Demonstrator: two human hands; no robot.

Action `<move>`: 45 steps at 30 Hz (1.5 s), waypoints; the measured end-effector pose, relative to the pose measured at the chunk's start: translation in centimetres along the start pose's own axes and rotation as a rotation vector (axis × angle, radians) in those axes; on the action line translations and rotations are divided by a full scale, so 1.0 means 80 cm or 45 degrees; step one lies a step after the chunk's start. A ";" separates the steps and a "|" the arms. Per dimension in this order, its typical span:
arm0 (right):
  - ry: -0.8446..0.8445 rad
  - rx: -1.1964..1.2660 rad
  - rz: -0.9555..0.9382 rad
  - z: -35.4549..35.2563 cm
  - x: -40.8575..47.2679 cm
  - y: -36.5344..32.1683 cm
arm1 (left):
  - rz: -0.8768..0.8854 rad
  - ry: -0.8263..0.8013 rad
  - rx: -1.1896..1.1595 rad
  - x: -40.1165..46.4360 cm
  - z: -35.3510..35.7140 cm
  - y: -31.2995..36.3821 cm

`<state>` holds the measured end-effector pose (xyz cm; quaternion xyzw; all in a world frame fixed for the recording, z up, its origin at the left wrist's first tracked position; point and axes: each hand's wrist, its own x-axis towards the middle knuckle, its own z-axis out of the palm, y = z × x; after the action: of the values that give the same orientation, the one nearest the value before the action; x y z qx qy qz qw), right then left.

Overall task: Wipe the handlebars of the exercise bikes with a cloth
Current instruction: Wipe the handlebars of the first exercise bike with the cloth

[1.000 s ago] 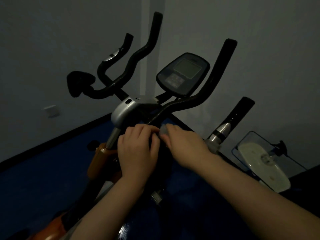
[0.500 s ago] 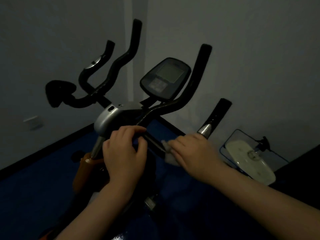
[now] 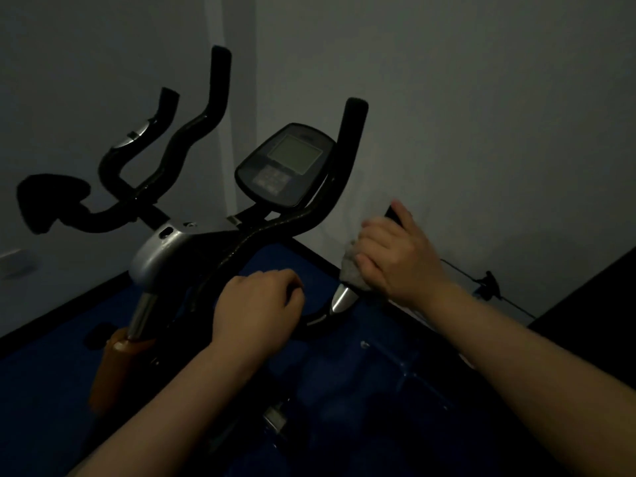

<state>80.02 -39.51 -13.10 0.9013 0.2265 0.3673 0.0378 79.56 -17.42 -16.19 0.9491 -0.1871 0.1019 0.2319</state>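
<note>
We have our right hand [image 3: 395, 256] at about three o'clock in the view, fingers [image 3: 373, 232] wrapped round a small pale grey cloth [image 3: 351, 270] and pressing it against the short black foam-covered side grip [image 3: 392, 213] of the nearest exercise bike, just above its silver pulse-sensor band [image 3: 340, 299]. Only the grip's tip shows past our thumb. Our left hand [image 3: 258, 304] sits near the centre, fingers curled closed over the lower black curved handlebar tube [image 3: 316, 318], apparently steadying the bike; what exactly lies under the palm we cannot tell.

As for progress, we judge the wipe to be partway through on this bike. The cloth is on the right-hand side grip only. The tall black right upright bar [image 3: 347, 149] at one o'clock, the tall left upright bar [image 3: 213, 94] at eleven o'clock and the short left side grip [image 3: 161, 111] at ten o'clock have no cloth on them now, and the dim light hides whether they are clean. The grey oval console with its display screen [image 3: 285, 165] stands between the uprights. Any further bikes lie out of view.
</note>
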 end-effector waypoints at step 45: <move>0.875 0.848 1.535 0.031 0.024 -0.077 | -0.030 0.083 -0.007 0.001 -0.002 0.003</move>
<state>80.60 -32.93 -15.11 0.6681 -0.2063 0.4962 -0.5147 79.51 -17.51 -15.92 0.9468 -0.1684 0.1293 0.2418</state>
